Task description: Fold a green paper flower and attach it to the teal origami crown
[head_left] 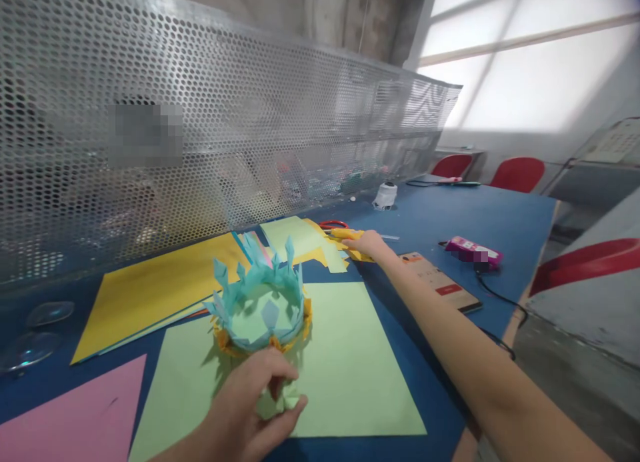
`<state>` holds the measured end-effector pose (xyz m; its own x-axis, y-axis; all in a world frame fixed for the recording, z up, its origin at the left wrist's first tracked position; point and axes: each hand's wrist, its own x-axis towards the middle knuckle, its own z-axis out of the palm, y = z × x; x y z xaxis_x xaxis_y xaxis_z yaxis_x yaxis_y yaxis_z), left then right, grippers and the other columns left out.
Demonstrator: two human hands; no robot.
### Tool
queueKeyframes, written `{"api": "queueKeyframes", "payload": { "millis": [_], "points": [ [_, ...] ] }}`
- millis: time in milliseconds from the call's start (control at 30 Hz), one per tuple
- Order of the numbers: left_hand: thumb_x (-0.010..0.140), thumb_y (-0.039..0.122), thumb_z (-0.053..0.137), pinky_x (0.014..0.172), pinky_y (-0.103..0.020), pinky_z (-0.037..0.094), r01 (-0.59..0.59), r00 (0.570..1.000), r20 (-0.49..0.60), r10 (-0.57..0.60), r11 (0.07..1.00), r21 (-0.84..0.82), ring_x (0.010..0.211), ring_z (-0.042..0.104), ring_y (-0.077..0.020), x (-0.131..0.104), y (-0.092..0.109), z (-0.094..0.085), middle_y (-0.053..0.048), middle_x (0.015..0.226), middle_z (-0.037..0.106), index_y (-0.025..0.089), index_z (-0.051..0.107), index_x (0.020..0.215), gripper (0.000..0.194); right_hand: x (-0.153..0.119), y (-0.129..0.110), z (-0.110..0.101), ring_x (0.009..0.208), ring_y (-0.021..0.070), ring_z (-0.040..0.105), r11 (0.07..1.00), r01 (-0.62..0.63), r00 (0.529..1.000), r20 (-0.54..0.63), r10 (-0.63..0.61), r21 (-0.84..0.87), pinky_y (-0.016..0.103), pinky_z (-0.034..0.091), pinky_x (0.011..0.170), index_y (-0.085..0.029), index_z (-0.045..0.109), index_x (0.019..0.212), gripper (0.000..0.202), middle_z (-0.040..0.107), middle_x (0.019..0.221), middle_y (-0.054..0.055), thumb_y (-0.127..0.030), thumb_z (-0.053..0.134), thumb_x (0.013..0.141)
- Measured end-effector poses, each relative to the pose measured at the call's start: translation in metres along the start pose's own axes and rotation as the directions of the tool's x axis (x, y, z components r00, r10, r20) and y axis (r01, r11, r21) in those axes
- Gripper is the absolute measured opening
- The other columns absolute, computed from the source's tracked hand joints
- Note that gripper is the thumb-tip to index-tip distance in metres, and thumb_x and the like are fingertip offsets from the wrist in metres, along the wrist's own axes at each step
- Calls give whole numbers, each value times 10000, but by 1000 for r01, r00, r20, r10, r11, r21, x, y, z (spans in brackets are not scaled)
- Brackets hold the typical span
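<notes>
A ring-shaped paper crown (270, 309), teal with pointed pieces and orange bits round its base, sits on a light green sheet (350, 362). Just in front of the crown, my left hand (255, 395) pinches a small folded green paper (287, 397). My right arm reaches across the table to the far paper pile, where my right hand (364, 243) is closed at a yellow glue-gun-like tool or piece (346, 234), too small to make out. Red-handled scissors (333, 225) lie right behind it.
Yellow sheets (165, 282) lie at the left, a pink sheet (75, 409) at the near left. A perforated metal screen (225, 129) runs behind. A phone-like box (440, 282), a magenta device (474, 252) with a cable and a white spool (385, 196) stand right.
</notes>
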<state>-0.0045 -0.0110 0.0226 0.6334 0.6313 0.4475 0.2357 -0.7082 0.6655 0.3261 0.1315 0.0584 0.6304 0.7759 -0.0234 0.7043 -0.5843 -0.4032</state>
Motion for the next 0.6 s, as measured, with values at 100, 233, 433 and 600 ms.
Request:
{"api": "queueKeyframes", "payload": {
  "millis": [100, 233, 433, 600],
  "points": [
    [856, 277, 593, 581, -219, 497, 170, 984, -20, -175, 975, -146, 670, 546, -143, 0, 14, 3, -12, 823, 553, 245, 597, 903, 58, 1, 3, -1, 996, 224, 615, 1000, 9, 998, 64, -11, 26, 415, 528, 818, -186, 571, 1182, 295, 591, 1203, 74, -315, 575, 917],
    [874, 389, 571, 554, -229, 547, 371, 923, 36, -383, 861, -347, 753, 572, -153, -1, 22, 9, -55, 1055, 506, 236, 656, 956, 193, -5, 4, 2, 994, 228, 617, 996, 31, 998, 49, -35, 79, 422, 529, 815, -163, 561, 1193, 322, 591, 1198, 86, -312, 588, 909],
    [817, 424, 630, 547, -248, 550, 528, 827, 113, -550, 693, -490, 589, 543, -100, -4, 23, 16, -51, 1000, 552, 205, 666, 1088, 350, -21, 5, -8, 1000, 232, 616, 966, 166, 985, -72, -155, 196, 424, 527, 818, -170, 563, 1191, 318, 592, 1196, 79, -316, 587, 909],
    [810, 442, 642, 577, -232, 513, 593, 769, 162, -619, 595, -543, 551, 562, -98, -2, 27, 16, 15, 783, 549, 198, 634, 1135, 406, -52, 23, -20, 977, 243, 621, 883, 358, 933, -163, -322, 303, 424, 531, 807, -156, 579, 1165, 313, 605, 1169, 60, -338, 581, 910]
  ]
}}
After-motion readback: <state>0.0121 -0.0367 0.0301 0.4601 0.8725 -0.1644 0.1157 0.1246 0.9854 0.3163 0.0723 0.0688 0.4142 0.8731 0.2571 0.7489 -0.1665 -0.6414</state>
